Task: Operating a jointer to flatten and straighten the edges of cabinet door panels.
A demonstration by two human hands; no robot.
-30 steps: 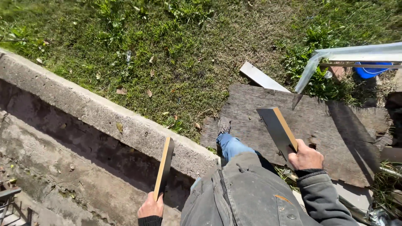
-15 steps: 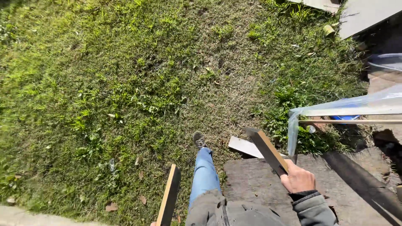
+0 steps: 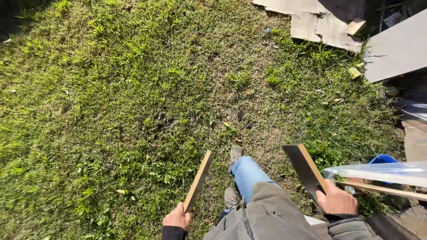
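The left hand [image 3: 177, 218] is wrapped tight around the near end of a thin wooden board [image 3: 199, 180], which points away over the grass [image 3: 124, 111]. The right hand [image 3: 336, 201] grips a dark board [image 3: 305, 169] the same way.

Carrying them well means keeping both boards up and pointed ahead — clear of the legs, with one shoe [image 3: 235, 153] stepping between them.

On the right it is crowded — a plastic-wrapped frame [image 3: 378, 172], a blue bucket [image 3: 382, 158], and flat slabs [image 3: 396, 49] far right. The left side is open grass with lots of room.
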